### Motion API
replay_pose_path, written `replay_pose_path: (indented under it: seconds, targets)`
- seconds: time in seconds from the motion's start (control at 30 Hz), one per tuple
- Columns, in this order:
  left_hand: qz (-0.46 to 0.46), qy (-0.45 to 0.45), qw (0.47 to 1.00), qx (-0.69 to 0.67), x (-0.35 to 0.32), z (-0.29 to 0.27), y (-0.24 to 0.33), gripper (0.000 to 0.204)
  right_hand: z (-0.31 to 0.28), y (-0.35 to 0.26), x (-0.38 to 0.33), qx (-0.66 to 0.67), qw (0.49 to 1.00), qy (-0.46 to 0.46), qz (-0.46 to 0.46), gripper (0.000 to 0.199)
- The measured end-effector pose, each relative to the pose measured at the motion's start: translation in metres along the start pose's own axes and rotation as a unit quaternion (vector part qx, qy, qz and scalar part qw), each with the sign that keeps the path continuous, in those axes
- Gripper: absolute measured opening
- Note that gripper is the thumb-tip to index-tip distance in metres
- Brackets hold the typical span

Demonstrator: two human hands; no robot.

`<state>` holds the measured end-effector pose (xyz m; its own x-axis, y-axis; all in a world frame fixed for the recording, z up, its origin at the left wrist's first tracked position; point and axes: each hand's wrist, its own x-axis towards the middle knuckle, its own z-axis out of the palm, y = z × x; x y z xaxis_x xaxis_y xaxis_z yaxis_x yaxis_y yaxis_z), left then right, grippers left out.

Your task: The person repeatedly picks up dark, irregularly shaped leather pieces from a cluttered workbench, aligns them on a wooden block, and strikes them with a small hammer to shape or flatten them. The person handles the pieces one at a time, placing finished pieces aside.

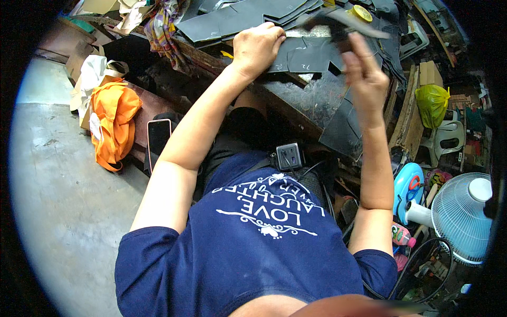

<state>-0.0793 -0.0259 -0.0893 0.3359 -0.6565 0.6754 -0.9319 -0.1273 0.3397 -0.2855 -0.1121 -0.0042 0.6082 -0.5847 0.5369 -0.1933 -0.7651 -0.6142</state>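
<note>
My right hand is raised on the right, its fingers closed around a hammer. The hammer is smeared by motion, with its head spread sideways above the bench. My left hand is closed at the edge of the dark sheet pieces, thumb and fingers together. What it may hold is hidden from view. Flat dark grey sheet pieces with light chalk-like marks lie just right of it. A larger stack of dark sheets is spread behind the left hand.
A worn wooden bench edge runs below my hands. A yellow roll stands at the back. A phone and orange cloth are at left. At right are a yellow bag, a white chair and a fan.
</note>
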Motion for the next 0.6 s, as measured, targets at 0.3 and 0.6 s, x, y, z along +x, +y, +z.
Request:
replay_pose_path:
  seconds: [0.3,0.6]
  targets:
    - [-0.003,0.0,1.0,0.018,-0.001,0.0,-0.001,0.013,-0.014,0.008,-0.011,0.011,0.999,-0.035,-0.034,0.037]
    - [0.016,0.011,0.996,-0.088,0.002,-0.044,0.003,0.013,-0.024,0.027,-0.029,-0.035,0.992,-0.108,0.053,0.036]
